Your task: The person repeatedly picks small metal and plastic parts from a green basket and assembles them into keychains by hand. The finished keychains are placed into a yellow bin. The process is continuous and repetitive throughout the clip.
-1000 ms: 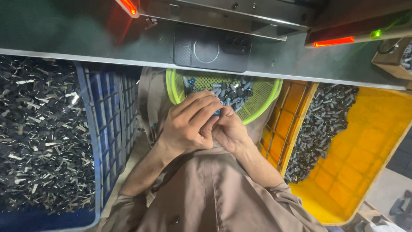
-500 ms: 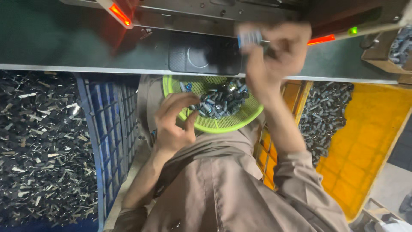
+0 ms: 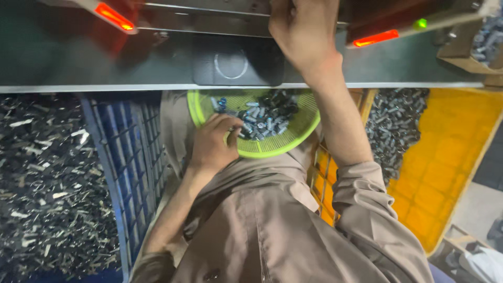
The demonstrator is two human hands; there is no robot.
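A: Report the left hand [image 3: 212, 149].

B: It rests on the near-left rim of the green basket [image 3: 293, 137], which sits in the person's lap below the worktop [image 3: 105, 57] edge. The fingers [image 3: 222, 124] are curled, tips drawn together at the edge of the pile of small metal parts [image 3: 264, 115]. The grip is nearly closed. Whether a part sits between the fingertips cannot be told from here.

A: And the right hand [image 3: 304, 29]?

B: Raised, well apart from the basket. It is up at the machine [image 3: 209, 15] above the worktop, between the two red lamps [image 3: 112, 14]. The back of the hand faces the viewer and the fingers fold away over the machine edge. The grip looks closed, but what it holds or presses is hidden.

A: State of the basket contents.

B: Grey and dark cylindrical parts, heaped toward the far side. The near mesh is bare.

A: Surroundings?

B: A blue crate [image 3: 131, 173] stands just left of the person's knee, with a mass of metal scrap [image 3: 47, 183] further left. A yellow bin [image 3: 450, 173] stands to the right, with more small parts piled in its far corner. A green light [image 3: 419, 23] shows beside the right-hand red lamp.
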